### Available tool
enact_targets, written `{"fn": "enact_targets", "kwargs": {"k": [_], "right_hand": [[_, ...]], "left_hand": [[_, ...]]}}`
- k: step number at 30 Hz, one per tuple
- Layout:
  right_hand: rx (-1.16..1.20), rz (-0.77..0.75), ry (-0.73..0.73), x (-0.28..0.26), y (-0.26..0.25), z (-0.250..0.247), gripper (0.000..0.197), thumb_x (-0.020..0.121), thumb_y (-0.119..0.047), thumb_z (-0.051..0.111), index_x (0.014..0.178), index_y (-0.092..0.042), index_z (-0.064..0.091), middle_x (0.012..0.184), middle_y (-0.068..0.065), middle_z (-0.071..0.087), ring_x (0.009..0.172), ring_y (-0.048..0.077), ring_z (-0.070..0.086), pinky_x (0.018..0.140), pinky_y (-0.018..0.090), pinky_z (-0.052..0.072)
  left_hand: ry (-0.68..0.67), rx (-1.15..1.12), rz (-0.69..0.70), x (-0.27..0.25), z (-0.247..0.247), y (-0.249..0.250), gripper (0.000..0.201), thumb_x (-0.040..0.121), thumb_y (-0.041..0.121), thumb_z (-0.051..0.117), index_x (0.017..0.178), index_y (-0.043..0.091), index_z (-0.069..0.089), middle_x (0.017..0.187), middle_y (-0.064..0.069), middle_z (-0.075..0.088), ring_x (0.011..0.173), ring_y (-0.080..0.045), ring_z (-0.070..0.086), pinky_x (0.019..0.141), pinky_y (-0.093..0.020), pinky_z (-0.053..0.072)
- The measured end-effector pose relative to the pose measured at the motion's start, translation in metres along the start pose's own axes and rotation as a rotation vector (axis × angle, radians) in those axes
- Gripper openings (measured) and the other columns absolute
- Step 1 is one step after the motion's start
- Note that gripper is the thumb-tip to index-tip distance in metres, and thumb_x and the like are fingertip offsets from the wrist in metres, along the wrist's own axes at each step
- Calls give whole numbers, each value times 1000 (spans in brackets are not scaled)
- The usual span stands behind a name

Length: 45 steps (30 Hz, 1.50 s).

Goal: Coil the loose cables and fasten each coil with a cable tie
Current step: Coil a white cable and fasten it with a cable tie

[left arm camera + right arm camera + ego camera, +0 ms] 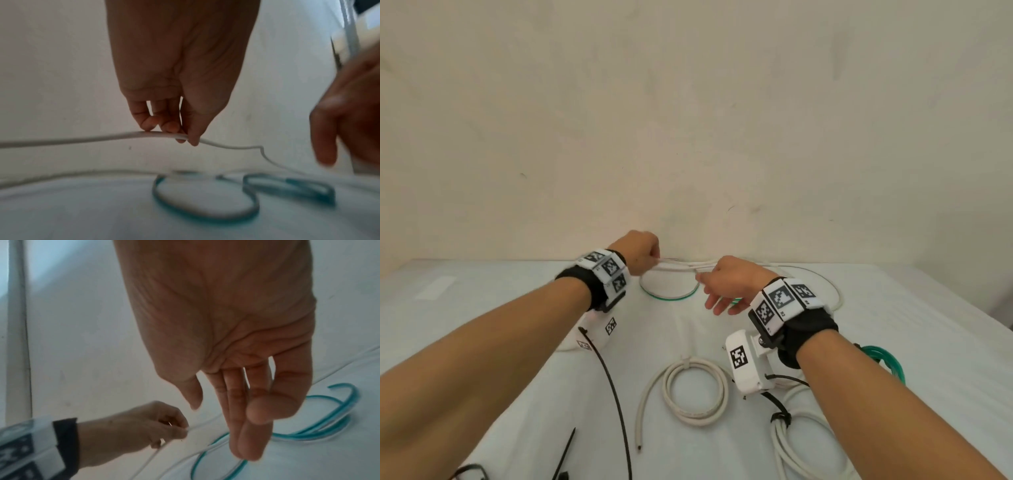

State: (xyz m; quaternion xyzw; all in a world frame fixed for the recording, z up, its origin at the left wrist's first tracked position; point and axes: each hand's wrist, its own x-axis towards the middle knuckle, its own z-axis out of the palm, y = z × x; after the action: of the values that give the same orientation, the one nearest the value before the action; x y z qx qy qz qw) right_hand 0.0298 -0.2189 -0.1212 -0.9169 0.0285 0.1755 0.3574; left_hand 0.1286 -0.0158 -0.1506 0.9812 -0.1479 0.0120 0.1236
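A thin white cable (677, 266) is lifted off the white table (510, 308) near the far wall. My left hand (655, 262) pinches it between thumb and fingertips; the left wrist view shows that pinch (183, 138) with the cable (82, 139) trailing off to the left. My right hand (707, 291) hovers just right of it, fingers straight and pointing down, holding nothing (220, 431). Under both hands a green cable (667, 298) lies in a loose loop on the table, also in the right wrist view (308, 426).
A thick white coil (695, 390) with a white tie lies near the middle front. Another white coil (784, 442) with a black tie sits front right. A green coil (887, 359) shows behind my right forearm. Black cable ties (566, 452) lie front left.
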Motion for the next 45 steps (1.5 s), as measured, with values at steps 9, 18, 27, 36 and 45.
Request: {"fn": "enact_targets", "kwargs": {"k": [9,18,27,36,45], "right_hand": [[1073,-143,168,-24,-38,-29,61,107,-54,40,140,-3,41,111,20,72,94,28,71,75,37,59],[1362,-291,359,-75,-64,-81,23,109,-26,46,103,-5,49,76,11,58,59,22,56,65,39,58],[879,-425,251,-133,-70,-88,41,111,-31,37,101,-3,66,60,-4,22,42,10,21,45,24,29],[763,-551,123,-172,-100,-64,38,109,-28,38,99,-3,65,57,-4,23,46,11,19,43,25,21],[958,-600,139,-187,-117,-71,29,106,-20,41,119,-5,62,60,-4,34,48,10,27,44,24,33]], "left_hand": [[218,-226,217,-98,-121,30,5,95,19,69,95,18,65,89,8,67,70,-11,57,62,-21,43],[-184,-40,71,-168,-122,-7,11,86,13,77,86,18,66,69,7,71,55,-8,61,62,-22,51],[-159,-144,-80,-180,-108,10,26,85,23,82,100,14,62,87,-10,78,61,-15,69,59,-24,58],[-41,-782,161,-208,-134,112,88,64,69,83,133,24,54,124,8,69,117,-8,63,106,-35,47],[-63,-970,290,-220,-120,105,30,103,34,60,88,11,71,63,2,34,58,-13,29,54,-21,34]]}}
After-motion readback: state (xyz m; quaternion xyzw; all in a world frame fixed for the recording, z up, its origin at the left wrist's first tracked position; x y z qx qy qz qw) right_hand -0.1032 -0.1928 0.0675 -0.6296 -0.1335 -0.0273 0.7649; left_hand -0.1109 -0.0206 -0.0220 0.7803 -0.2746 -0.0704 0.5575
